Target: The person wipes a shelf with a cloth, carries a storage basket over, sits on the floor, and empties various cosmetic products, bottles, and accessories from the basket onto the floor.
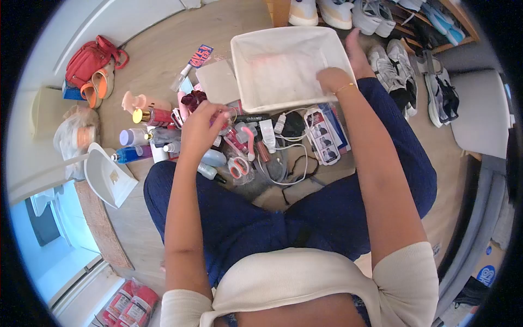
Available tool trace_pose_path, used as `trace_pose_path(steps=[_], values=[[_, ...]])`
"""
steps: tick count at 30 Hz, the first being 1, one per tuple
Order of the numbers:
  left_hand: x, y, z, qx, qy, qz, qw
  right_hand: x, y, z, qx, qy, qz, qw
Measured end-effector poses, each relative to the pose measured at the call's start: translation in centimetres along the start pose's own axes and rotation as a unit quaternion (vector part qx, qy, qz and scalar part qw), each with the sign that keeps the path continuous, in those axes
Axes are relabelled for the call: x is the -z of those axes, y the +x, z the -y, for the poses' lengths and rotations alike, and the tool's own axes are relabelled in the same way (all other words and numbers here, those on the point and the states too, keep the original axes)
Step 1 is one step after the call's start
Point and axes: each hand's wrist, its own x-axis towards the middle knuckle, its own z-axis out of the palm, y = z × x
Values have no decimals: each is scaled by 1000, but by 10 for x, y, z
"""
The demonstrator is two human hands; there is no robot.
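Note:
My left hand (204, 128) is over the left part of a pile of small items, beside a dark red scrunchie (194, 100); its fingers are bent round something I cannot make out. My right hand (334, 80) reaches over the right side of a white plastic bin (289, 60), its fingers curled and partly hidden. In the pile between my legs lie orange-handled scissors (238, 167), a white tube (267, 135), a white cable (303, 173) and a photo-printed phone case (327, 143). Bottles lie at the left, among them a blue one (129, 155).
Shoes (385, 65) line the rack and floor at the upper right. A red bag (90, 61) and orange sandals (98, 87) are at the upper left. A white corner tray (110, 177) lies left of my knee. A grey stool (479, 111) stands at the right.

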Motion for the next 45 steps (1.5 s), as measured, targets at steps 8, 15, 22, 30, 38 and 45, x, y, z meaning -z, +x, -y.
trace_pose_path(steps=[8, 15, 22, 30, 38, 45], values=[[1, -28, -4, 1, -102, -4, 995, 25, 29, -4, -65, 21, -49, 996], [-48, -5, -27, -7, -142, 12, 990, 2, 45, -22, -24, 7, -68, 997], [-35, -27, -17, 14, -138, -13, 990, -2, -4, 12, -22, 122, -66, 990], [5, -54, -17, 38, -175, -66, 982, -5, -3, -15, -34, 242, -8, 970], [-6, -51, -13, 40, -167, -57, 983, -13, 4, 8, -1, 105, -44, 994], [-13, -47, -9, 41, -175, -54, 982, 22, 4, -13, 2, 266, -35, 963]])
